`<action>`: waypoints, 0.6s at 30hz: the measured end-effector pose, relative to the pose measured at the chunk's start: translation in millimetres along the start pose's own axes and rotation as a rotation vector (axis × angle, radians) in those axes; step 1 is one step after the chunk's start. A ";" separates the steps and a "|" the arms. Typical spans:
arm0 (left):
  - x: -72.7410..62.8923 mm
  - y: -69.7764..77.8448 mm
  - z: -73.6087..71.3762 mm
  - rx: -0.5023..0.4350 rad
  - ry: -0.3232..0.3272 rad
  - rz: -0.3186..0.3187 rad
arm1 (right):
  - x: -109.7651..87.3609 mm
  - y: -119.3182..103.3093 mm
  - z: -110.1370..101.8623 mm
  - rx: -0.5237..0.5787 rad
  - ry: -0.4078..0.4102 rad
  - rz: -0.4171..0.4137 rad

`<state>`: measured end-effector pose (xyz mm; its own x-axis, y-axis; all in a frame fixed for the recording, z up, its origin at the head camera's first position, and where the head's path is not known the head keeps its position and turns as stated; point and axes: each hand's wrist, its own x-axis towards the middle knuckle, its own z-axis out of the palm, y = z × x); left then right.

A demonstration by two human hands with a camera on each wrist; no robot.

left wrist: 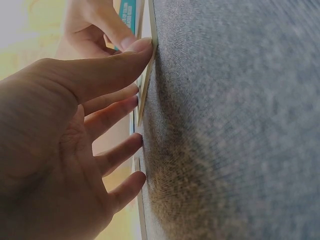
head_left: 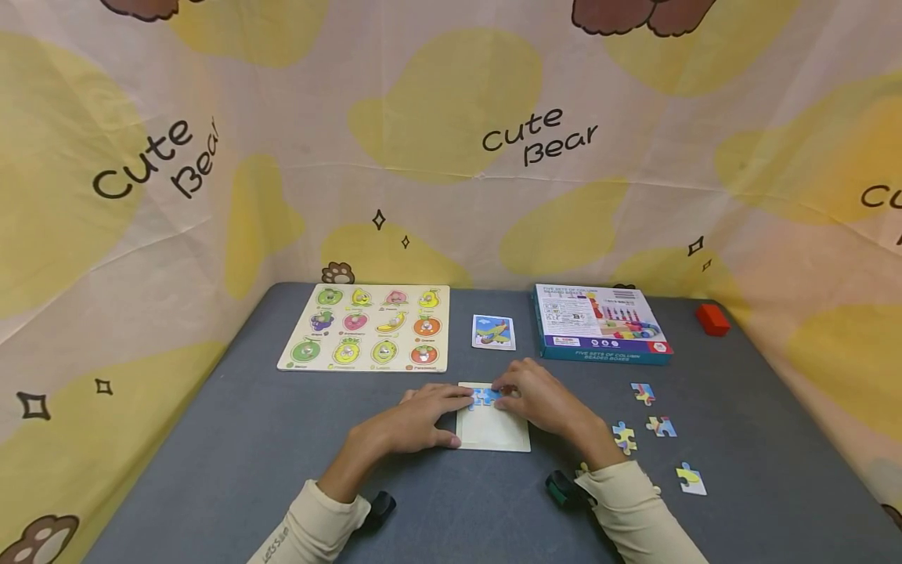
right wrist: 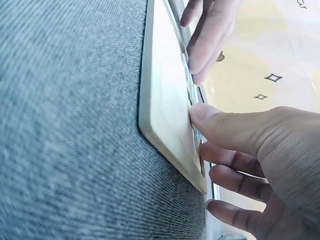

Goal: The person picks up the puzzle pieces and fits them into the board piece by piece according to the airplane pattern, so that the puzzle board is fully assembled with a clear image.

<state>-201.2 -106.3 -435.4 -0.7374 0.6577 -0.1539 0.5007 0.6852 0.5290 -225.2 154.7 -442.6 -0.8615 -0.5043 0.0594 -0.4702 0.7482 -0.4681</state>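
A small pale wooden puzzle tray (head_left: 493,431) lies flat on the table in the head view. Blue jigsaw pieces (head_left: 484,397) sit along its far side. My left hand (head_left: 412,419) steadies the tray from the left, its thumb on the near left corner and extended fingertips by the blue pieces. From the right, my right hand (head_left: 541,399) pinches a blue puzzle piece at the far right of the tray between thumb and index finger. In the right wrist view the right thumb (right wrist: 220,122) presses at the pieces' edge; the fingers partly hide the piece.
Loose jigsaw pieces (head_left: 661,427) lie to the right, some partly behind the right sleeve. Beyond the tray are a fruit picture board (head_left: 369,321), an airplane picture card (head_left: 493,333), a flat game box (head_left: 606,325) and a red block (head_left: 712,319). A patterned cloth hangs behind.
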 end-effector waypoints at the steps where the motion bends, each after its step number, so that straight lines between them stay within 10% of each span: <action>1: 0.4 -0.6 0.5 0.002 0.002 0.000 | 0.1 -0.2 0.0 0.002 -0.001 0.003; 18: -0.1 0.8 -0.7 -0.008 -0.004 -0.001 | 4.8 -3.5 1.9 -0.014 -0.007 -0.005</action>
<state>-201.0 -106.1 -434.4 -0.7359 0.6585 -0.1574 0.4966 0.6830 0.5356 -227.3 148.9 -442.3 -0.8576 -0.5112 0.0555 -0.4773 0.7512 -0.4558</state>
